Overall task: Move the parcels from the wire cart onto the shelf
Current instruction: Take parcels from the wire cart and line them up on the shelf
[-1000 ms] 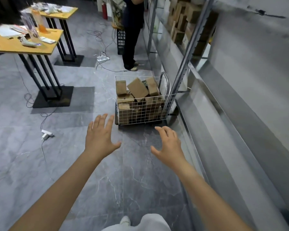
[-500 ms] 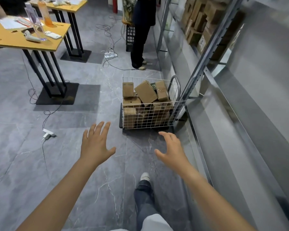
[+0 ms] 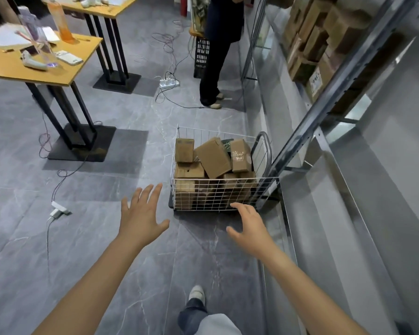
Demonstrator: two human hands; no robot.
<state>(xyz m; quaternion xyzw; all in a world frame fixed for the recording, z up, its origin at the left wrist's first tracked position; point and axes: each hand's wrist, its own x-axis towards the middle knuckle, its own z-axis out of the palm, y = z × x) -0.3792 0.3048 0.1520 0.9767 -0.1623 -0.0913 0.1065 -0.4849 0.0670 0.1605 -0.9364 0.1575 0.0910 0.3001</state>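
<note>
Looking down across a grey tiled floor (image 3: 34, 238) at a white wire cart (image 3: 218, 193), parked just beside the foot of a metal shelf (image 3: 344, 213) on the right. In the cart, brown cardboard parcels (image 3: 212, 157) heaped loosely, some flat, some tilted, the topmost level with the rim. The left hand (image 3: 140, 218) held out palm down, fingers (image 3: 144, 194) straight and spread apart, holding nothing, just left of the cart's near corner and clear of it. The right hand (image 3: 249, 226) held out as well, fingers (image 3: 242, 207) loosely curved and apart, gripping nothing, the tips overlapping the bottom edge of the cart's near mesh wall in this view; contact with the wire impossible to tell. All parcels beyond both hands, behind the mesh, untouched. At the cart's right end, a grey tubular handle (image 3: 266, 151) close to the slanting shelf post (image 3: 324, 97). Higher on the shelf, stacked cardboard boxes (image 3: 310, 37). Between the forearms, one shoe (image 3: 196, 292) on the floor. Left of the cart and well apart, a wooden bench (image 3: 65, 68) on black legs, carrying a phone (image 3: 69, 58) and an orange bottle (image 3: 63, 27). Further back, another person (image 3: 218, 56) standing by a black crate (image 3: 202, 56), near a white power strip (image 3: 169, 82)
</note>
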